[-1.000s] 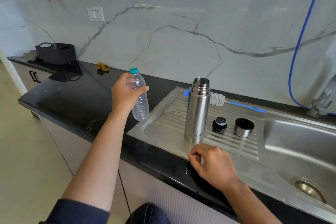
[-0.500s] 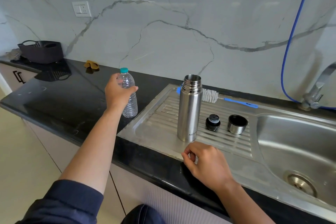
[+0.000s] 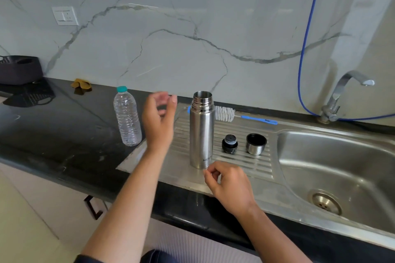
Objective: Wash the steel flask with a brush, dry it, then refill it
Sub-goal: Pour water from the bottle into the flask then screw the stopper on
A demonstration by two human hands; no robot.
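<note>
The steel flask [image 3: 202,130] stands upright and uncapped on the ribbed drainboard [image 3: 241,162]. Its black stopper [image 3: 229,144] and steel cup lid [image 3: 256,143] sit just right of it. A white bottle brush with a blue handle [image 3: 241,115] lies behind the flask. A clear plastic water bottle with a teal cap [image 3: 127,116] stands on the black counter, left of the drainboard. My left hand [image 3: 159,119] hovers empty between bottle and flask, fingers loosely curved. My right hand [image 3: 228,186] hangs loosely curled in front of the flask's base and holds nothing.
The sink basin [image 3: 333,168] with its drain lies to the right, a tap [image 3: 342,96] and blue hose [image 3: 305,49] behind it. A dark basket [image 3: 20,69] and a yellow cloth [image 3: 81,85] sit at the far left of the black counter [image 3: 53,134].
My left hand set the water bottle down on the counter, let go and moved right toward the flask. My right hand stayed near the flask's base.
</note>
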